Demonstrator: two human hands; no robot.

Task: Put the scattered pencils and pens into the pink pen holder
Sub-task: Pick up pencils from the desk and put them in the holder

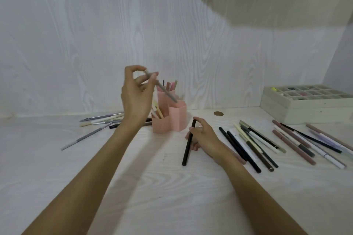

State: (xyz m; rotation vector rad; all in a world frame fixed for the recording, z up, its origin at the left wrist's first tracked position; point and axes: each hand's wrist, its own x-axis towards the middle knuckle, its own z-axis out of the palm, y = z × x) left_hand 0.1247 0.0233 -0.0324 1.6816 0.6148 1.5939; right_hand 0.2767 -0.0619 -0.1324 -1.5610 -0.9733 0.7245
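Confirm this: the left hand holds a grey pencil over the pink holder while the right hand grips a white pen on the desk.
Not quite. The head view shows the right hand gripping a black pen, not a white one. The rest stands: the left hand holds a grey pencil over the pink holder.

Left hand (136,99) pinches grey pencil (164,89) (tilted) — above pink holder (176,118).

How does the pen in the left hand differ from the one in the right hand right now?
The grey pen is held high by the left hand, tilted over the pink pen holder. The black pen is gripped low by the right hand, its lower end near the table. Both are slim sticks.
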